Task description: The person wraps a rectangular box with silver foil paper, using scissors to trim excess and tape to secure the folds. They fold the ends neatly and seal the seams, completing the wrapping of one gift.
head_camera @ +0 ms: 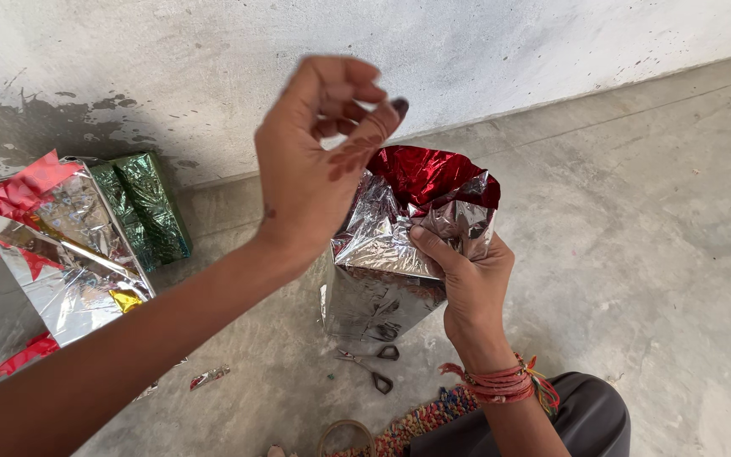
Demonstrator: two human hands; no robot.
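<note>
Soft even daylight, foil glare

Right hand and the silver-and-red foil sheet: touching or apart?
Touching. The head view shows the right hand gripping the foil sheet, thumb pressed on its silver face, fingers wrapped behind its edge.

The foil (399,245) is silver outside and red inside. Foil sheets (69,245) show silver, red, green and gold. Wrist threads (505,382) are red-orange.

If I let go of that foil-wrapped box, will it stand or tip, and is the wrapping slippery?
The box stands tall and narrow, so it probably tips easily. Its crinkled foil looks thin, likely slippery and easily torn. The right hand steadies it.
</note>
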